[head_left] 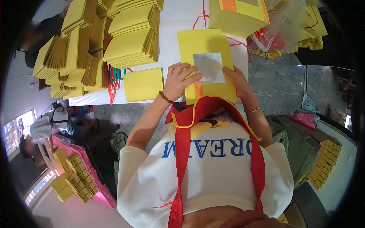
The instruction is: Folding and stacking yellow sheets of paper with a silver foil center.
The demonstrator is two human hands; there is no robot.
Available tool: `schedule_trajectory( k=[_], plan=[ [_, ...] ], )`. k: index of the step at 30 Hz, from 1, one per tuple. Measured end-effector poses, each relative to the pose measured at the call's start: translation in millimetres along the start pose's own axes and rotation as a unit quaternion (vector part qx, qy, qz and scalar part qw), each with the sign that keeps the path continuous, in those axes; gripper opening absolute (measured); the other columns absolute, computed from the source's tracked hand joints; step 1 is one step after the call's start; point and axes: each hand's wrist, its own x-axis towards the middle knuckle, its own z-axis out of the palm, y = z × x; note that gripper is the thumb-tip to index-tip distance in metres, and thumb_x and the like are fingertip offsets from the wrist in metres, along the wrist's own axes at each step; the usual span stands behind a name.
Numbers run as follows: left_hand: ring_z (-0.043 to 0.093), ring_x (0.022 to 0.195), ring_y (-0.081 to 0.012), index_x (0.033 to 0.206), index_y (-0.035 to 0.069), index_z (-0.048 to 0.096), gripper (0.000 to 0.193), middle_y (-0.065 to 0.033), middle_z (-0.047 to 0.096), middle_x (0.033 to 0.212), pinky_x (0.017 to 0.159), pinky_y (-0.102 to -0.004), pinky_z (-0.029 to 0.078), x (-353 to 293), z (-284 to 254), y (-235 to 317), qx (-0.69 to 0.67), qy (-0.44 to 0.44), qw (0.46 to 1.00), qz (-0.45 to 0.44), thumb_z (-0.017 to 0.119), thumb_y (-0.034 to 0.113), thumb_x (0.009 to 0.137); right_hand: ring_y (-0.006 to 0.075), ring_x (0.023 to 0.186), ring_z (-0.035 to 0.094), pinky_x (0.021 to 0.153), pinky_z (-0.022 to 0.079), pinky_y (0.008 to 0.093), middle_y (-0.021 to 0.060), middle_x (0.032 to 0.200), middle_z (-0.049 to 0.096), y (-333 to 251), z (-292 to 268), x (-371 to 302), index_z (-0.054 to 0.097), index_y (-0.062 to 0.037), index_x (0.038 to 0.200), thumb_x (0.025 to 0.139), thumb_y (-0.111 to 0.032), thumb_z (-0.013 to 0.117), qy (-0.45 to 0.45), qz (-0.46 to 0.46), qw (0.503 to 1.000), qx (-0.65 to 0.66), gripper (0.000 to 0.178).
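Observation:
A rectangular piece of yellow paper (207,41) lies in front of me near the table's edge. It bears a silver foil square (209,67) and an orange strip (198,90). I cannot tell whether it is one sheet or several. My left hand (180,81) holds its left edge, fingers bent over the top and reaching the foil's left side. On the other side, my right hand (238,81) grips the right edge, with the thumb side against the paper. Just left of my left hand lies a separate yellow paper piece (143,84).
Thick folded yellow paper stacks (131,43) fill the table's left side. Teal-handled scissors (116,74) and red string (111,89) lie beside them. A large yellow paper block (237,17) stands at the far right, near a clear plastic bag (283,28). Another person (42,127) is at the left.

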Motion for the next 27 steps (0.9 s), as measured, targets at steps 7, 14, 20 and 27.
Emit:
schedule_trajectory(
  k=[7, 14, 20, 27],
  plan=[
    [0.050, 0.103, -0.0249, 0.105, 0.012, 0.062, 0.034, -0.0045, 0.057, 0.111, 0.086, -0.0359, 0.038, -20.0, 9.1, 3.9, -0.110, -0.003, 0.992, -0.054, 0.056, 0.011, 0.071, 0.0170, 0.096, 0.057, 0.081, 0.047, 0.0296, 0.0108, 0.108, 0.057, -6.2, -1.4, -23.7, 0.038, -0.0024, 0.130, 0.093, -0.022, 0.046, 0.095, -0.015, 0.995, 0.028, 0.043],
    [0.051, 0.102, -0.0251, 0.106, 0.010, 0.061, 0.034, -0.0056, 0.059, 0.109, 0.087, -0.0366, 0.037, -19.5, 16.6, 10.0, -0.168, 0.003, 0.979, -0.118, 0.056, 0.013, 0.072, 0.0126, 0.089, 0.055, 0.076, 0.045, 0.0257, 0.0081, 0.101, 0.056, 8.2, -20.5, -19.9, 0.041, -0.0075, 0.130, 0.092, -0.011, 0.043, 0.030, -0.038, 0.998, -0.035, 0.039],
    [0.053, 0.100, -0.0243, 0.101, 0.009, 0.062, 0.026, -0.0058, 0.062, 0.103, 0.086, -0.0349, 0.035, -13.7, 10.6, -0.7, -0.201, -0.013, 0.971, -0.126, 0.056, 0.015, 0.077, 0.0135, 0.091, 0.056, 0.079, 0.044, 0.0268, 0.0100, 0.106, 0.059, -0.6, -30.6, -14.9, 0.056, -0.0051, 0.112, 0.087, -0.007, 0.051, 0.018, -0.429, 0.723, -0.541, 0.026],
    [0.058, 0.071, -0.0294, 0.096, 0.003, 0.061, 0.025, -0.0127, 0.062, 0.076, 0.069, -0.0370, 0.042, -8.4, 9.4, -3.7, -0.293, -0.163, 0.835, -0.436, 0.055, 0.025, 0.087, 0.0120, 0.081, 0.056, 0.075, 0.042, 0.0254, 0.0081, 0.086, 0.064, 2.5, -25.4, -8.7, 0.058, -0.0003, 0.102, 0.084, -0.014, 0.058, 0.022, -0.251, 0.888, -0.384, 0.022]
  ],
)
